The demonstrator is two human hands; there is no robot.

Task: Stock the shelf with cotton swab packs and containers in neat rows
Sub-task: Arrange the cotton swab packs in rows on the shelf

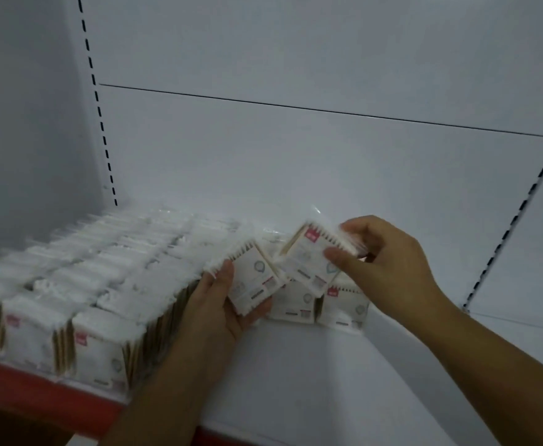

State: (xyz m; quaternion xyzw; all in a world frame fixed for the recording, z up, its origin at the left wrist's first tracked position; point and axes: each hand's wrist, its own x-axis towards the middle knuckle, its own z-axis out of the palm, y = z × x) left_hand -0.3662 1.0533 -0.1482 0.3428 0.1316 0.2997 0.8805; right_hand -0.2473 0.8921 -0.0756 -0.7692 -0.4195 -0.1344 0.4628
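Left hand [218,304] fingers curl round a white wrapped wooden-stick cotton swab pack [252,278], sticks running 11-to-5 o'clock. Right hand [386,265] pinches a second pack [308,255] at its 3 o'clock, sticks 1-to-7. Both are over the white metal shelf [296,381], with the stocked rows [87,284] at 9 o'clock.

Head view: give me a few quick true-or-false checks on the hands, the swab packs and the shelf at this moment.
1. The left hand holds a swab pack. True.
2. The right hand is empty. False: it pinches a tilted pack over the standing packs.
3. The rows of packs fill the left side of the shelf. True.
4. The shelf's front edge is blue. False: it is red.
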